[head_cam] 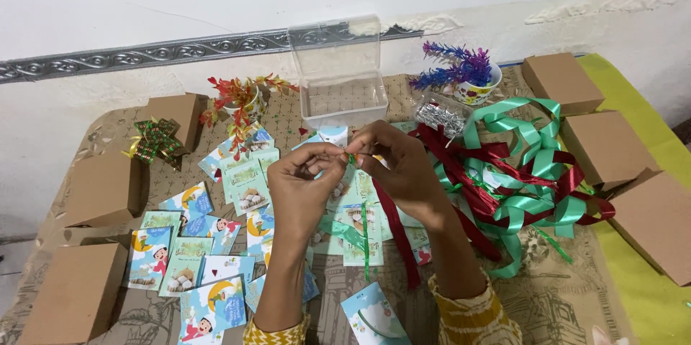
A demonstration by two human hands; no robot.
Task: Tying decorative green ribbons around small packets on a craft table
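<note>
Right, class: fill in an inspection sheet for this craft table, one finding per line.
Surface: table under a brown patterned cloth.
Job's things: thin green ribbon pinched between left hand and right hand; a red ribbon hangs beside it.
Clutter: illustrated cards, tangled green and red ribbons, brown boxes, clear open container, two small artificial plants, a finished bow.
Grip: both hands closed on the ribbon.
Cables: nothing seen.
Surroundings: white wall with a grey patterned border.
</note>
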